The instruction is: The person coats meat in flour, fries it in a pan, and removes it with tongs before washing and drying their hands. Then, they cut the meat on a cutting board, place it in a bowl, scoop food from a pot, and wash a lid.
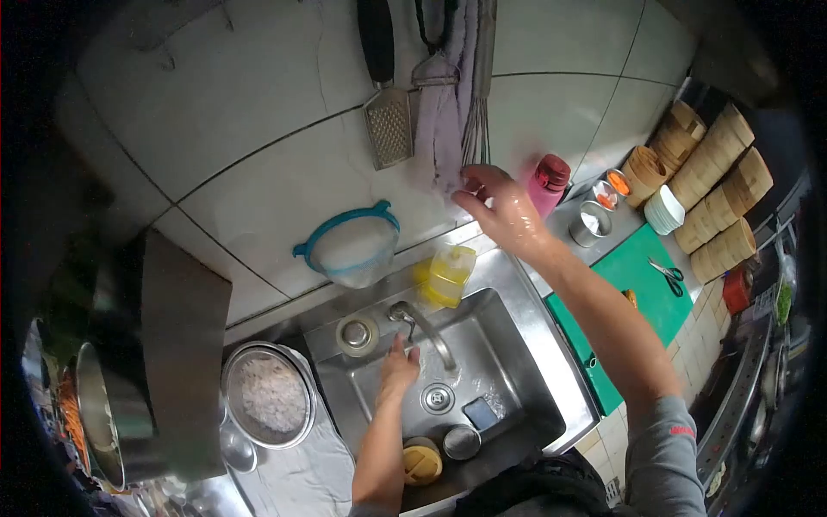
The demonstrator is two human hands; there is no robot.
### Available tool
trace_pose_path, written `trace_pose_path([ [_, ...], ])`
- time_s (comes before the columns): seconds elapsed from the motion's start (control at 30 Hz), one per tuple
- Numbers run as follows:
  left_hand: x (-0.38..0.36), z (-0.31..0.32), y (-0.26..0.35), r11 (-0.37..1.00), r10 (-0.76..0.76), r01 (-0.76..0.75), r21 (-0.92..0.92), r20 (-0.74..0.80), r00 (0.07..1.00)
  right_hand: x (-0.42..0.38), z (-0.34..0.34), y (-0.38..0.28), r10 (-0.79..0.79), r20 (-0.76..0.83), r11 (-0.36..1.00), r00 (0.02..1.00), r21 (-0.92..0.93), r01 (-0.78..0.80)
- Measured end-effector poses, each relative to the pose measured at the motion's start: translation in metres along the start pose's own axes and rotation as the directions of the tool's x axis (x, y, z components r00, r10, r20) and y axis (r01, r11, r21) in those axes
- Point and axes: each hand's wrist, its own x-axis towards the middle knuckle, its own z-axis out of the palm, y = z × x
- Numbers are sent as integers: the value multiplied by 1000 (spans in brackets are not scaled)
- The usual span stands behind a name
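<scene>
My left hand [400, 370] is over the sink [508, 345], fingers apart, fingertips right at the lever of the metal faucet [435, 340]. Wet and shiny, my right hand [508, 214] is raised near the tiled wall. Its fingers are curved with a gap between thumb and forefinger, close to the lower end of a hanging purple towel [441, 129]. Below that hand stands a bottle of yellow liquid [451, 276]. Water wets the basin, where a dark blue-grey block [480, 414], a round metal container [462, 442] and a yellow lidded container [422, 463] lie.
A grater [389, 125] and a blue-rimmed strainer [353, 246] hang on the wall. Left of the sink stands a bowl of pale food [274, 395]. To the right are a pink bottle [546, 187], a green cutting board [633, 267] with scissors [668, 277], and stacked bamboo steamers [711, 155].
</scene>
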Motion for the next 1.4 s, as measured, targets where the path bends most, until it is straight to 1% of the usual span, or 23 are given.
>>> trace_pose_path([
  [0.07,-28,-15,6,987,-46,30,160,102,994,9,9,-8,-139,-29,970,990,-205,130],
  [0.13,-58,-41,8,976,-49,-27,218,334,941,10,14,-20,-68,-26,989,997,-135,64],
  [0.23,-100,-80,39,988,12,-84,128,484,875,14,21,-10,-118,-99,970,988,-225,93],
  [0.3,-115,-99,59,987,76,-134,84,491,868,18,22,8,-294,-102,914,950,-321,248],
  [0.47,-139,-134,89,977,211,-199,-82,547,810,21,-8,11,-103,-132,947,986,-316,56],
  [0.5,-144,-143,97,963,268,-202,-180,535,801,16,-21,12,-56,-143,964,988,-267,16],
  [0.53,-145,-150,101,957,279,-284,-67,496,822,10,-33,12,-50,-131,964,990,-267,14],
  [0.63,-139,-167,112,970,245,-219,-109,481,842,-5,-69,26,46,-190,960,981,-263,-96],
  [0.7,-127,-172,118,938,337,-344,-50,372,865,-17,-85,44,108,-372,974,922,-144,-173],
  [0.77,-125,-185,149,923,385,-379,-70,172,907,-33,-108,32,181,-364,967,914,-101,-232],
  [0.8,-114,-184,154,853,518,-512,-102,43,854,-40,-123,22,230,-359,962,905,-59,-268],
  [0.87,-98,-178,182,772,454,-449,-450,-104,885,-54,-140,5,234,-377,953,896,-91,-288],
  [0.97,-54,-164,226,489,418,-478,-730,-285,863,-74,-155,-43,171,-182,976,968,166,-141],
  [1.03,-7,-150,248,433,482,-676,-596,-481,732,-83,-158,-82,88,-74,984,993,160,-75],
  [1.07,-9,-155,273,426,489,-683,-594,-484,726,-86,-159,-100,11,45,986,999,167,-18],
  [1.1,-21,-164,302,257,340,-394,-882,-300,891,-86,-161,-119,-102,85,987,991,132,90],
  [1.17,18,-139,287,76,486,-296,-952,-224,845,-80,-156,-150,-292,151,953,944,130,274],
  [1.23,61,-113,261,55,703,-540,-840,-352,618,-69,-155,-172,-370,207,922,905,203,330],
  [1.27,50,-119,265,239,779,-690,-683,-290,557,-61,-154,-177,-376,201,920,904,194,340],
  [1.3,33,-125,267,378,836,-803,-460,-203,510,-52,-153,-180,-303,199,913,932,339,225],
  [1.33,-3,-118,278,108,782,-457,-883,-208,587,-42,-151,-181,-228,208,872,951,478,105],
  [1.37,-40,-110,290,-285,721,4,-959,-212,660,-27,-148,-182,-228,200,873,953,476,109],
  [1.4,-85,-143,313,-391,712,292,-873,-86,697,-10,-142,-180,-197,120,677,973,735,47],
])
